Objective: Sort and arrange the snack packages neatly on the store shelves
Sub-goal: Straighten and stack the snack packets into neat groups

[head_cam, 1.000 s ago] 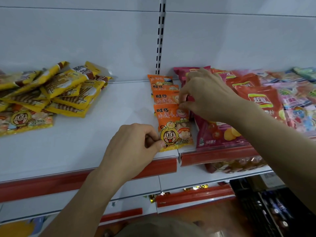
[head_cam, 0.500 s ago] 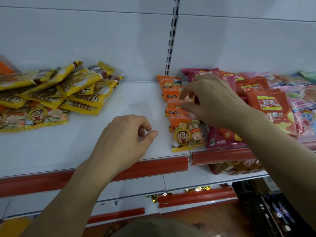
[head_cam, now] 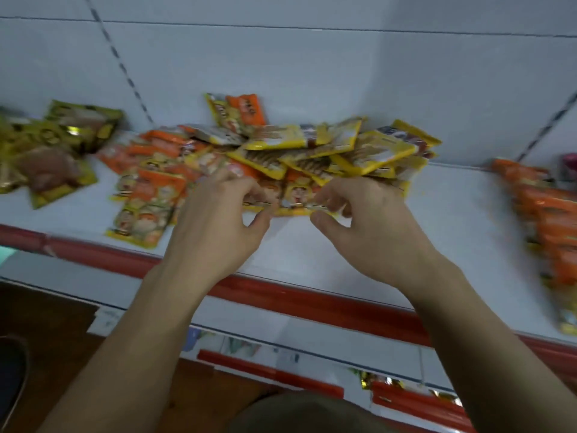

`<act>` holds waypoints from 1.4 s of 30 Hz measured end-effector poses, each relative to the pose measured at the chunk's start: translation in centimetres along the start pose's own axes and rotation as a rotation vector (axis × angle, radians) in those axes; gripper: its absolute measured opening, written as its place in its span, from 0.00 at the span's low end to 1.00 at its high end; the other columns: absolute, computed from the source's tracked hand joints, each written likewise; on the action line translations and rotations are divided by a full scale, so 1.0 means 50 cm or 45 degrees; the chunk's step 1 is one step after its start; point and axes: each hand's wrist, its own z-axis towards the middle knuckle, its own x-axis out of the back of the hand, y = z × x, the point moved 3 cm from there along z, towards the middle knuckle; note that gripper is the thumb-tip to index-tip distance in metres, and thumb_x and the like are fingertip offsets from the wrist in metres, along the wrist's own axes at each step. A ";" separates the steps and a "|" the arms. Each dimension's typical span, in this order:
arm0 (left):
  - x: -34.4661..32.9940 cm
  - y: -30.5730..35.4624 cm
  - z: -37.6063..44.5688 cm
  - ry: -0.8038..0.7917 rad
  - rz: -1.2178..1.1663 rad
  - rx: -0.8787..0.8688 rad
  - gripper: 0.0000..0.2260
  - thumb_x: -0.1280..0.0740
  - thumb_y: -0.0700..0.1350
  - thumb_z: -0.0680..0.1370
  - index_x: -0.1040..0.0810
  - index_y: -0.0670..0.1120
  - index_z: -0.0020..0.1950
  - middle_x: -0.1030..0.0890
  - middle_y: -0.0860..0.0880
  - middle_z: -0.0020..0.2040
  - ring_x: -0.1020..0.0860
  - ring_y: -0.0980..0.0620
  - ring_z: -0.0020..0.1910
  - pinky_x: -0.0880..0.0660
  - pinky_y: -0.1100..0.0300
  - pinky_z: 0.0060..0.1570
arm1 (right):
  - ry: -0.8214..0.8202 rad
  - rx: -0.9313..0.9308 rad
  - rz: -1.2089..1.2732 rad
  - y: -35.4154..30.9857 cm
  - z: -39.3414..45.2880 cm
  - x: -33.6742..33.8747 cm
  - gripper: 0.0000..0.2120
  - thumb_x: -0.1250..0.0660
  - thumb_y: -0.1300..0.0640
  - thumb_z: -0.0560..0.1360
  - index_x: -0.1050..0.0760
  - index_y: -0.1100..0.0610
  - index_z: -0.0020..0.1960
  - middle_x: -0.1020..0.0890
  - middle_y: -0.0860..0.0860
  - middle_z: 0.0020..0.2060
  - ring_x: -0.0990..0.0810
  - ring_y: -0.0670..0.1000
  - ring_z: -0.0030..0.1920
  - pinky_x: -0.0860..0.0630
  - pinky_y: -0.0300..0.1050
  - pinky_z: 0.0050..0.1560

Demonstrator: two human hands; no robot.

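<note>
Pinching small orange-yellow foil snack packet [head_cam: 296,195] at front of mixed heap on white metal shelf [head_cam: 452,220]: left hand [head_cam: 218,226] nipping left edge, right hand [head_cam: 365,226] nipping lower right corner. Judging packet light, crinkly, slippery; sealed edges offering surest hold.
</note>
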 end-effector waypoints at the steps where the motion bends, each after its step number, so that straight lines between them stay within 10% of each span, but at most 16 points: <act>1: 0.016 -0.036 -0.003 0.001 -0.004 0.029 0.09 0.31 0.54 0.78 0.20 0.52 0.55 0.25 0.52 0.53 0.26 0.52 0.49 0.25 0.52 0.50 | -0.023 -0.009 0.019 -0.022 0.014 -0.026 0.08 0.31 0.47 0.78 0.20 0.47 0.56 0.20 0.43 0.45 0.24 0.44 0.44 0.24 0.46 0.46; 12: 0.097 -0.335 -0.045 -0.112 -0.036 0.487 0.33 0.29 0.67 0.72 0.36 0.55 0.70 0.22 0.47 0.61 0.24 0.41 0.60 0.23 0.40 0.54 | -0.070 -0.047 0.145 -0.222 0.128 -0.233 0.16 0.32 0.46 0.79 0.24 0.49 0.64 0.17 0.43 0.47 0.20 0.46 0.43 0.23 0.46 0.44; 19: 0.113 -0.335 -0.051 0.223 -0.659 0.291 0.26 0.25 0.42 0.75 0.31 0.60 0.67 0.25 0.58 0.46 0.23 0.63 0.49 0.27 0.71 0.44 | -0.021 -0.057 0.246 -0.269 0.161 -0.258 0.12 0.40 0.49 0.84 0.26 0.49 0.64 0.17 0.46 0.44 0.19 0.47 0.40 0.22 0.51 0.43; 24: 0.128 -0.304 -0.039 0.304 -1.131 0.226 0.22 0.25 0.37 0.74 0.26 0.53 0.64 0.20 0.50 0.48 0.20 0.60 0.52 0.24 0.70 0.46 | 0.080 -0.064 0.474 -0.254 0.178 -0.208 0.09 0.38 0.52 0.83 0.23 0.48 0.45 0.21 0.44 0.31 0.25 0.46 0.30 0.28 0.50 0.33; 31: 0.089 -0.225 0.019 0.256 -1.404 0.309 0.08 0.28 0.50 0.72 0.17 0.51 0.50 0.14 0.55 0.43 0.15 0.54 0.39 0.19 0.57 0.33 | 0.462 -0.115 0.587 -0.171 0.139 -0.102 0.05 0.30 0.51 0.78 0.16 0.47 0.45 0.15 0.50 0.36 0.17 0.57 0.37 0.21 0.59 0.36; 42: -0.045 0.064 0.074 -0.186 -1.650 0.189 0.05 0.27 0.48 0.69 0.13 0.51 0.42 0.12 0.49 0.41 0.14 0.49 0.40 0.16 0.53 0.38 | 0.743 -0.443 0.780 0.048 -0.067 0.102 0.08 0.30 0.61 0.78 0.15 0.57 0.41 0.27 0.45 0.22 0.35 0.47 0.25 0.37 0.36 0.27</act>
